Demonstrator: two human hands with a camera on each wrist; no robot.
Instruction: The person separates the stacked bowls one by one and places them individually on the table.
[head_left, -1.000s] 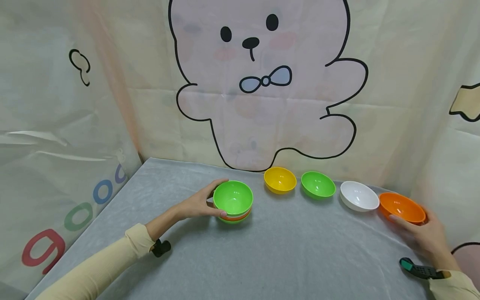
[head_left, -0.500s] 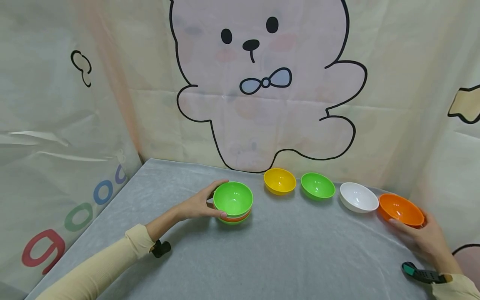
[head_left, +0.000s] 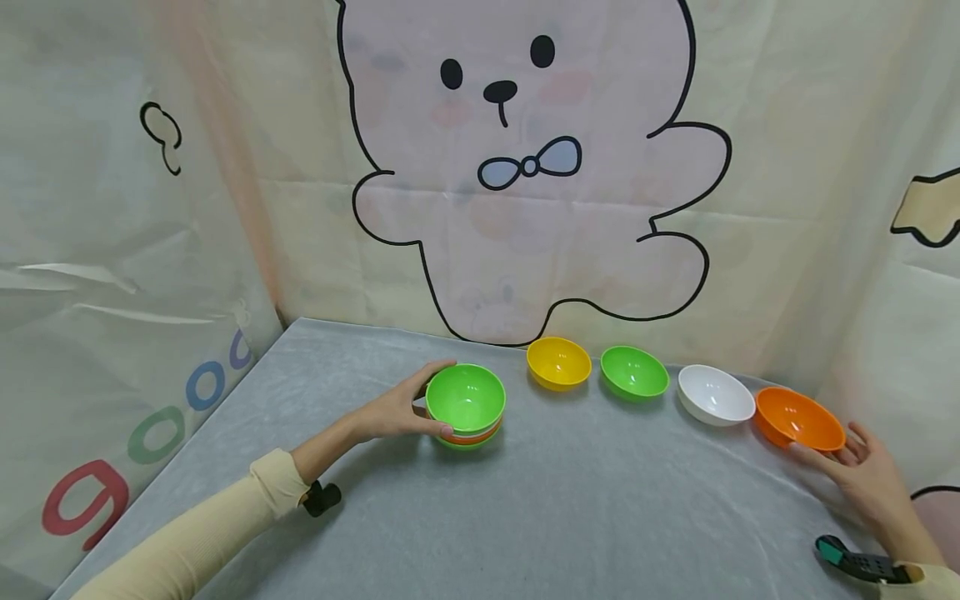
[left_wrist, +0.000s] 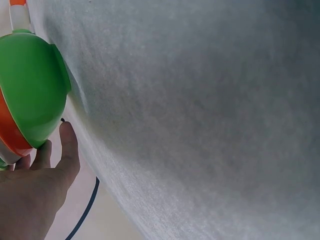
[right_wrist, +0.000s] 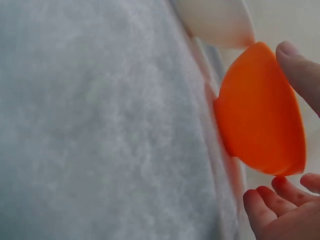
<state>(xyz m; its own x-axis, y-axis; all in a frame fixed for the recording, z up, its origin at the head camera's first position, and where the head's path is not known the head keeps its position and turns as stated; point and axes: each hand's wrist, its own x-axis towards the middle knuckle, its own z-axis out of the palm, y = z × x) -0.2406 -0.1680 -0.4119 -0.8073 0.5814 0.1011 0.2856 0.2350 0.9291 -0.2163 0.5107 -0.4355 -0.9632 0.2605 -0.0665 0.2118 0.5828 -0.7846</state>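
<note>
My left hand (head_left: 397,410) grips the left side of a stack of nested bowls (head_left: 467,402), thumb in front and fingers behind. A green bowl tops the stack; white, orange and green edges show beneath it. In the left wrist view the bottom green bowl (left_wrist: 32,85) stands on the cloth, fingertips close by. At the far right, my right hand (head_left: 870,483) is spread around an orange bowl (head_left: 801,419). The right wrist view has the thumb (right_wrist: 300,72) beside that bowl's rim and the other fingers loosely bent near its side; whether any fingertip touches is hard to tell.
A yellow bowl (head_left: 558,364), a green bowl (head_left: 634,373) and a white bowl (head_left: 716,396) line the back of the table, left of the orange one. Grey cloth (head_left: 585,517) covers the table. A printed curtain (head_left: 300,250) hangs behind it.
My right hand has loosened from the orange bowl and drawn slightly right and down, its fingers now apart from the far rim. The left hand and the stack stay put.
</note>
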